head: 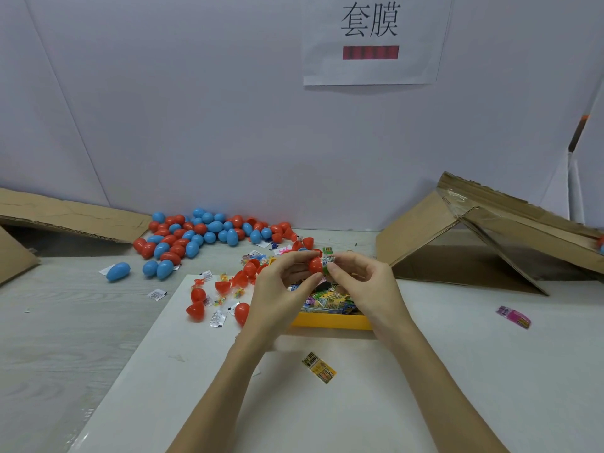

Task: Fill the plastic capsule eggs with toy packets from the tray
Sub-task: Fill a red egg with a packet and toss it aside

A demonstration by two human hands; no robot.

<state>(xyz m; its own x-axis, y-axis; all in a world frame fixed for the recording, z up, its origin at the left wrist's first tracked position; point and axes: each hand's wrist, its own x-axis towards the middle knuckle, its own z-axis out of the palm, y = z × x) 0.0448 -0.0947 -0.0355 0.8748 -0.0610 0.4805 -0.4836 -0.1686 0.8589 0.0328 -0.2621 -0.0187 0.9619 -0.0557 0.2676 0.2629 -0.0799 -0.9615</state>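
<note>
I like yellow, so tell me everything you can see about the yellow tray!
The yellow tray looks like shallow plastic with a low wall. It sits flat on the white board, heaped with colourful toy packets. Both hands hover over it, hiding its far side, so only the near wall shows.

Even, diffuse light from overhead; scene bright, no hard glare. Soft short shadows under the hands (313,289) and beneath the tray (330,321). Darker shade inside the tented cardboard (457,253) at right. Faint sheen on the eggs (209,233). Wide-angle distortion: wall seams and table edge bow toward the frame edges. Centre reasonably sharp; packet print unreadable, slight softness and compression blur throughout. Red bar on the wall sign (371,40) is blurred.
</note>
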